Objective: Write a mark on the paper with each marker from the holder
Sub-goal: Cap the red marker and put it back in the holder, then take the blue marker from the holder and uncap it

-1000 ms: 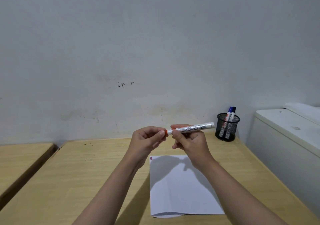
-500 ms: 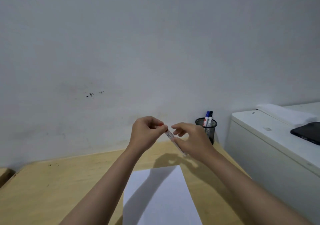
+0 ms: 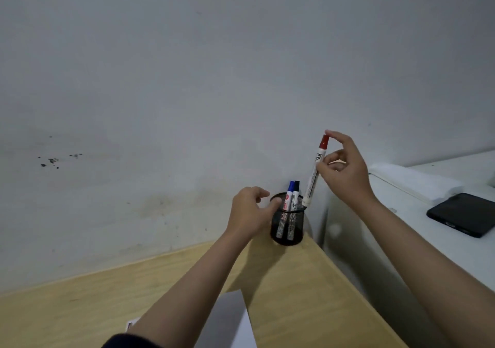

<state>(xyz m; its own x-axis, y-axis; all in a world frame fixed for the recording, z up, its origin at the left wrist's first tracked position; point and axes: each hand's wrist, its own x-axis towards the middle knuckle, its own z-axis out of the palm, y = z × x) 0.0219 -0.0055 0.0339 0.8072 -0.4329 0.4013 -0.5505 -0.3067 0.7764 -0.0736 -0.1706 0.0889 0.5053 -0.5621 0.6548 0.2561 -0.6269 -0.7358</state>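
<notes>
My right hand point(image 3: 341, 167) holds a capped red marker point(image 3: 314, 172) upright, its red cap on top and its lower end just above the right rim of the black mesh holder point(image 3: 287, 225). A blue marker point(image 3: 288, 196) and a black marker point(image 3: 295, 196) stand inside the holder. My left hand point(image 3: 249, 212) rests against the holder's left side with a finger on its rim. The white paper point(image 3: 230, 321) lies on the wooden table point(image 3: 308, 294) at the bottom, partly covered by my left forearm.
A white cabinet point(image 3: 401, 227) stands right of the table, with a black phone point(image 3: 464, 213) and a folded white cloth point(image 3: 417, 181) on top. The grey wall point(image 3: 187, 79) rises directly behind the holder.
The red marker's cap went back on. Both hands moved from above the paper to the holder: the right now holds the marker upright over it, the left let go and touches the holder.
</notes>
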